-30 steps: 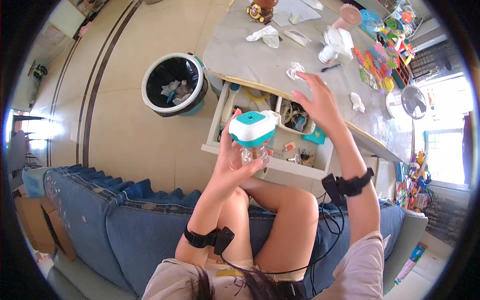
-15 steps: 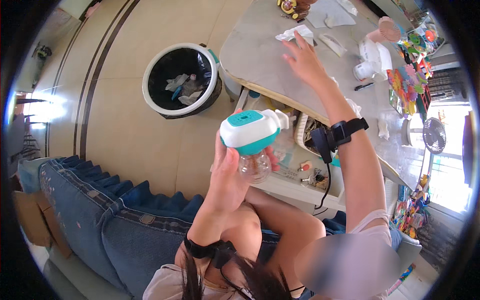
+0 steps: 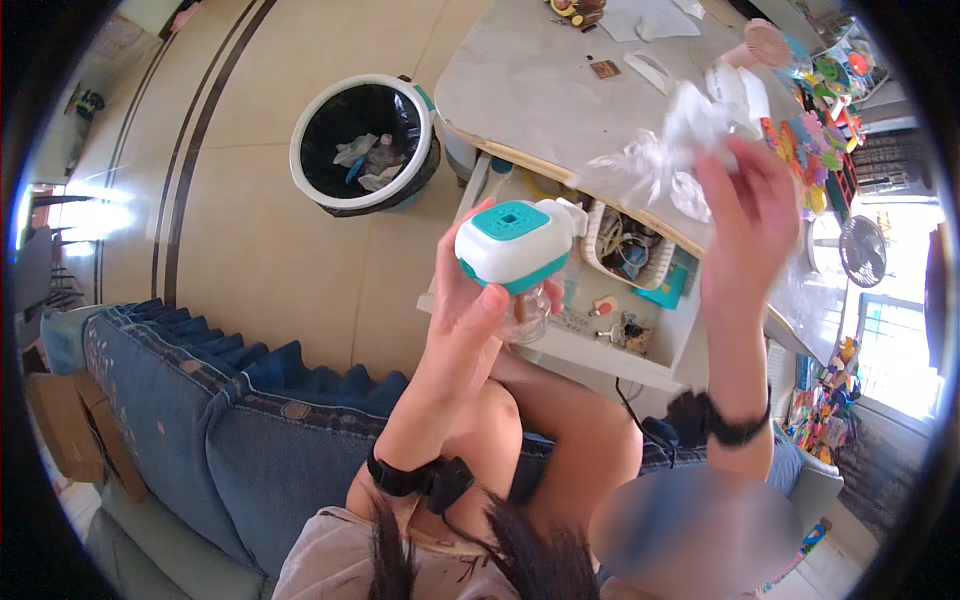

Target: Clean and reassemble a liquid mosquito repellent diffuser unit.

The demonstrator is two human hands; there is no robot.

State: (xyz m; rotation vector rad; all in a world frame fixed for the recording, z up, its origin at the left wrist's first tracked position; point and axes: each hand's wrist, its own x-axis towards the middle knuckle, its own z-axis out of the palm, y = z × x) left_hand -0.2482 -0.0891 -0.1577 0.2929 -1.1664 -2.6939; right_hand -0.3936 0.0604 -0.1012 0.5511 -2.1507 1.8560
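My left hand [image 3: 455, 325] grips a white and teal hand-held device [image 3: 520, 245] with a short white spout pointing right. Beneath its body is a clear rounded cup [image 3: 527, 322], partly hidden by my fingers. On the right, above the table's near edge, my right hand [image 3: 755, 215] pinches a crumpled thin white sheet [image 3: 692, 118]. Motion blurs the sheet, and I cannot tell whether it is tissue or plastic. Its loose part trails to the left over the grey table [image 3: 530, 95].
An open drawer [image 3: 640, 372] under the table holds a white basket [image 3: 598, 262] of small items. A black-lined bin [image 3: 303, 170] stands on the floor at left. Farther back are a small brown square [image 3: 604, 69], a pink fan [image 3: 768, 43] and colourful toys. A blue sofa [image 3: 290, 480] lies behind.
My right hand has picked the white sheet off the far part of the table and drawn it right and nearer, uncovering the brown square. The device in my left hand has shifted slightly right.
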